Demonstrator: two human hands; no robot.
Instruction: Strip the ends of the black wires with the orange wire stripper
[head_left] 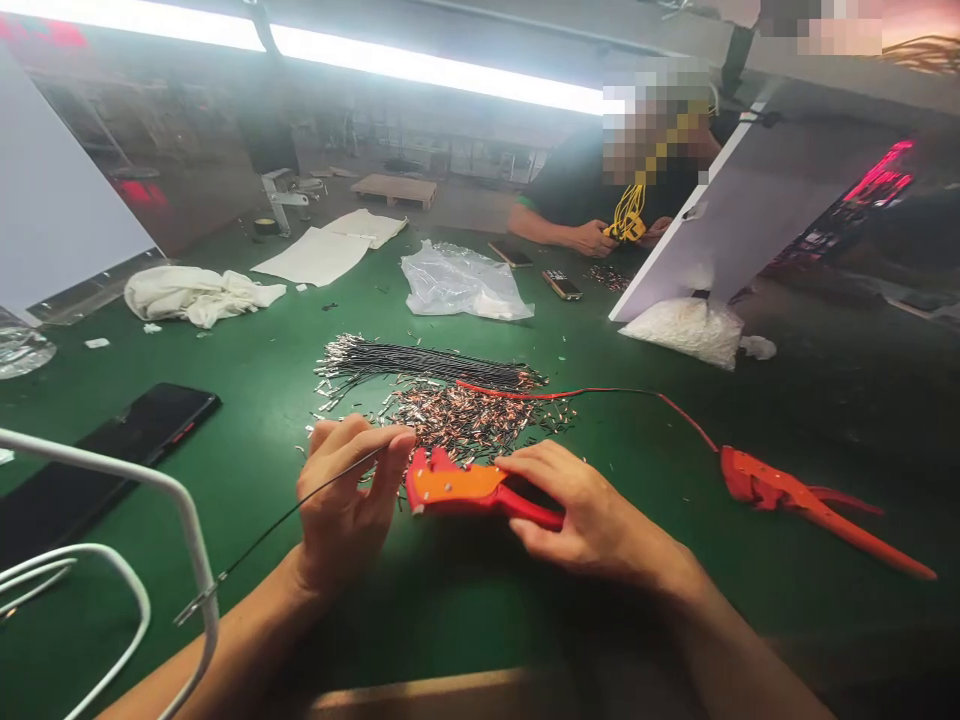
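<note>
I see the black wire (262, 540) pinched between the left hand's (345, 490) thumb and finger, slanting across that wrist to a metal terminal (191, 608). Just to its right, over the green tabletop (450, 610), the right hand (577, 510) grips the orange-and-red stripper (457, 485) by its handles. Beyond both hands I see heaped clippings (465, 415), then bundled black wires (435, 362); another red stripper (765, 480) rests farther right.
</note>
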